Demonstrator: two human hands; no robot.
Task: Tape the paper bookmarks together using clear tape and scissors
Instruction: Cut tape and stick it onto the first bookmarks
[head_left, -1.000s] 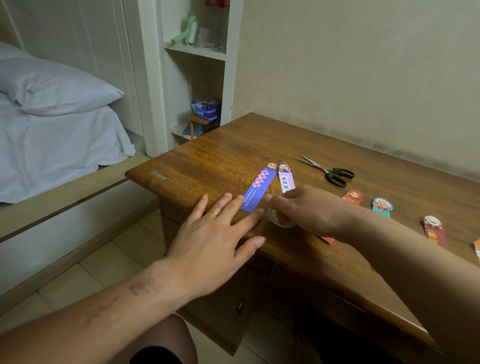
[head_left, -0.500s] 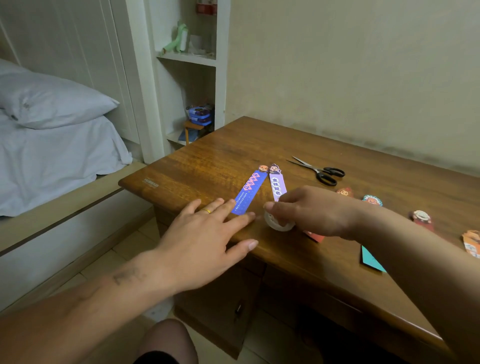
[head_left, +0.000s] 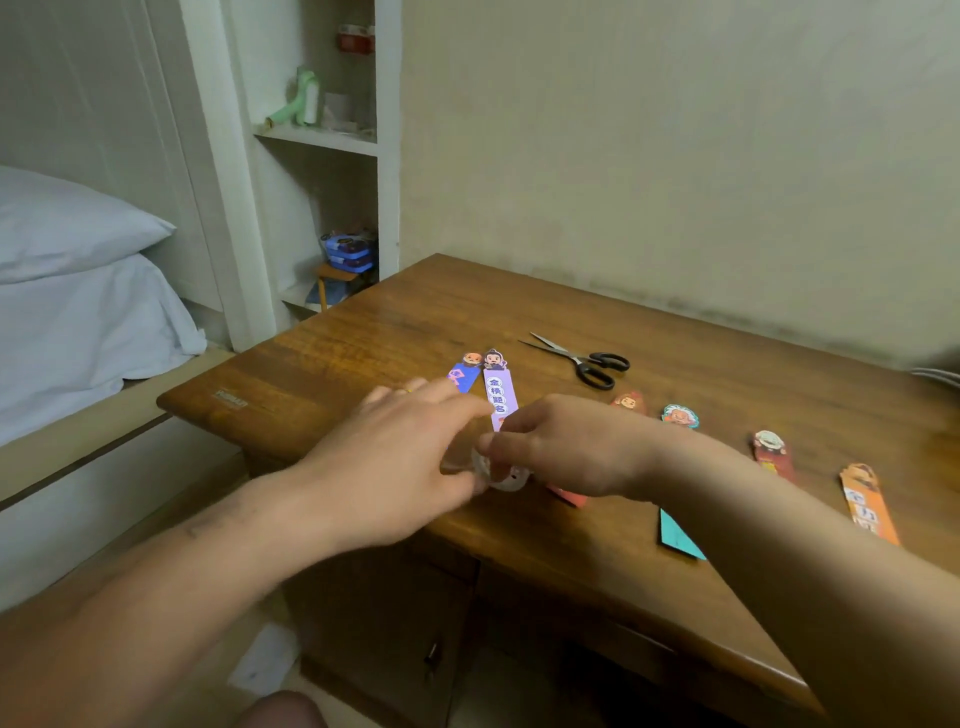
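Fingers of right hand (head_left: 566, 448) tight around tape roll (head_left: 508, 483); left hand (head_left: 395, 462) blurred, grip unclear.

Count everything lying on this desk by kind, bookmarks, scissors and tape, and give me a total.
Bookmarks: 6 (blue, purple, red, teal, dark red, orange)
Scissors: 1
Tape roll: 1
Total: 8

Right hand (head_left: 566, 447) grips the tape roll (head_left: 508, 482), left hand (head_left: 400, 467) against it — scissors (head_left: 587, 361) lie beyond.
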